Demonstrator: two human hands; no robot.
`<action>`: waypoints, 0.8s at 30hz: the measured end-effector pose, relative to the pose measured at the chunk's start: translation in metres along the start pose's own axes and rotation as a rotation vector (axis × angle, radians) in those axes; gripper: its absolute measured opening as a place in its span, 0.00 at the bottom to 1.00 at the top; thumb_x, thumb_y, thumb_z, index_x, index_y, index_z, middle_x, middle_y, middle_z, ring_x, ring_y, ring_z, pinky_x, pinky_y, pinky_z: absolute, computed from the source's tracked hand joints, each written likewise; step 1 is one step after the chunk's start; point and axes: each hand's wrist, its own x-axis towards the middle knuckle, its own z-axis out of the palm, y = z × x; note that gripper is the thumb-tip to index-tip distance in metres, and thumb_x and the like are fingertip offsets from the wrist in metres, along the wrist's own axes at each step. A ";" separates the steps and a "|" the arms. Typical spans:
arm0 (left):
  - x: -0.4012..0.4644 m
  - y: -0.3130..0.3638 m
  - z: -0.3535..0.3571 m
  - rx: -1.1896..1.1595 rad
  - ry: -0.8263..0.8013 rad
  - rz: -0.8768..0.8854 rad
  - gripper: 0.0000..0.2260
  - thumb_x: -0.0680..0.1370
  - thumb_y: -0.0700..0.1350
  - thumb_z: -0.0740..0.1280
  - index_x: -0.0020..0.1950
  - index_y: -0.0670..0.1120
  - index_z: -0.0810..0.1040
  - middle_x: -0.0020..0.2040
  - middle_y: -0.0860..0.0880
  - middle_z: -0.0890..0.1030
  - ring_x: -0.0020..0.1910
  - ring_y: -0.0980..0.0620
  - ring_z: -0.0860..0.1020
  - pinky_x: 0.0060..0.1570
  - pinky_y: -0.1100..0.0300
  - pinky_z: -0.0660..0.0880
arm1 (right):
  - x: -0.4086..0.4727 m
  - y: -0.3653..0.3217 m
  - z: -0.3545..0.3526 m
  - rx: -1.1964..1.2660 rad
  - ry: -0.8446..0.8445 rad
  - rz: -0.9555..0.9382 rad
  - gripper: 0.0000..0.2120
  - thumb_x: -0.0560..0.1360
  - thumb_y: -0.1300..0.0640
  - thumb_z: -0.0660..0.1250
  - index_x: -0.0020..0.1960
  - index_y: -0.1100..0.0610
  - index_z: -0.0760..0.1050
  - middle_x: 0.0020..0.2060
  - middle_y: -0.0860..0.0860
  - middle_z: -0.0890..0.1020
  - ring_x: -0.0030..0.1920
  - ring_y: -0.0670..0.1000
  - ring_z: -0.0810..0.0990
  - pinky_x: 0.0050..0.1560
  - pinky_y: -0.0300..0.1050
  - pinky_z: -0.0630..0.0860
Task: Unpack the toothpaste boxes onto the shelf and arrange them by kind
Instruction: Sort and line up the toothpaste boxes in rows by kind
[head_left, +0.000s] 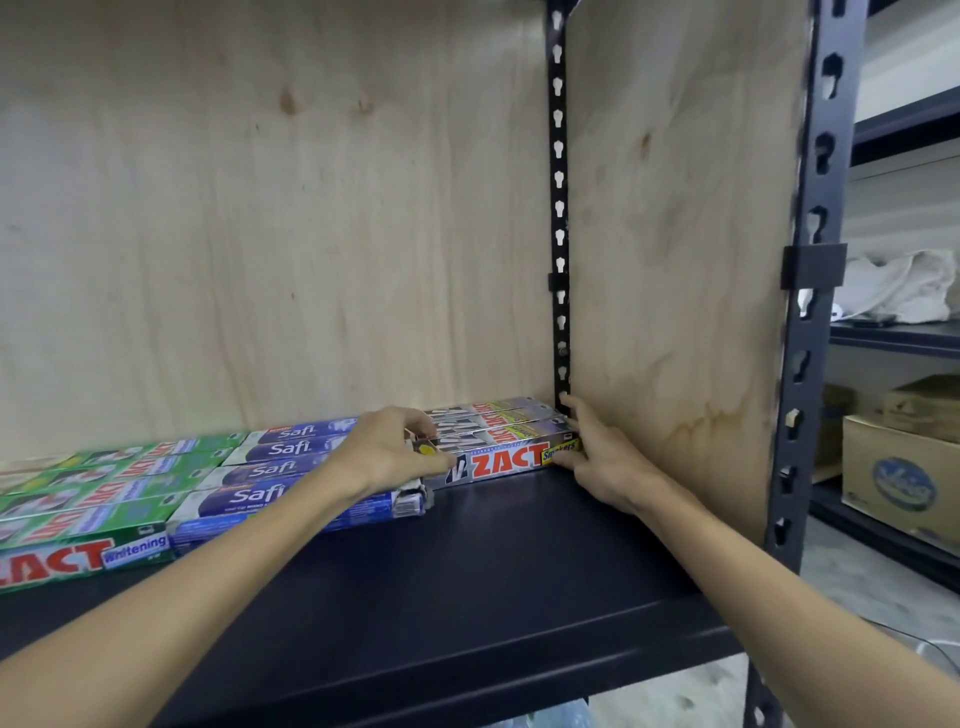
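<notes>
**Squaring up the grey ZACT stack**

Shelf is carrying three groups, left to right: green ZACT boxes, blue Safi boxes, grey ZACT boxes in the back-right corner, long axes running left-right. Left hand is gripping the grey stack's left end; right hand is pressing the right end, fingers seemingly straight. Next: nudge flush.

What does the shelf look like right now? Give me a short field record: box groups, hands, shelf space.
left group: green Zact whitening boxes, lying flat in a row
middle group: blue Safi boxes, lying flat beside the green ones
right group: silver Zact Smokers boxes, at the plywood side panel
left hand: grips the left end of the Smokers boxes
right hand: straight fingers against their right end
shelf: dark, bare strip in front of the boxes
sorting: three kinds, each grouped together
</notes>
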 end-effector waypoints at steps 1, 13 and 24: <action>-0.002 0.001 0.002 -0.005 0.012 0.003 0.19 0.71 0.54 0.77 0.59 0.49 0.81 0.58 0.53 0.81 0.56 0.54 0.78 0.51 0.63 0.69 | 0.001 0.001 0.001 -0.003 0.010 0.010 0.36 0.80 0.57 0.67 0.80 0.44 0.51 0.72 0.50 0.72 0.68 0.51 0.72 0.63 0.41 0.65; -0.055 0.000 -0.006 0.199 0.312 0.161 0.24 0.72 0.68 0.66 0.63 0.56 0.78 0.65 0.58 0.78 0.65 0.55 0.74 0.61 0.53 0.74 | -0.034 -0.014 -0.001 -0.039 0.275 -0.005 0.29 0.77 0.50 0.72 0.72 0.55 0.64 0.66 0.56 0.75 0.66 0.55 0.75 0.64 0.50 0.72; -0.145 -0.039 -0.044 0.358 0.410 0.265 0.32 0.73 0.69 0.65 0.71 0.53 0.70 0.69 0.54 0.73 0.69 0.52 0.70 0.69 0.55 0.63 | -0.113 -0.058 0.025 -0.056 0.220 -0.315 0.37 0.74 0.40 0.70 0.77 0.48 0.58 0.65 0.50 0.70 0.65 0.50 0.65 0.70 0.51 0.68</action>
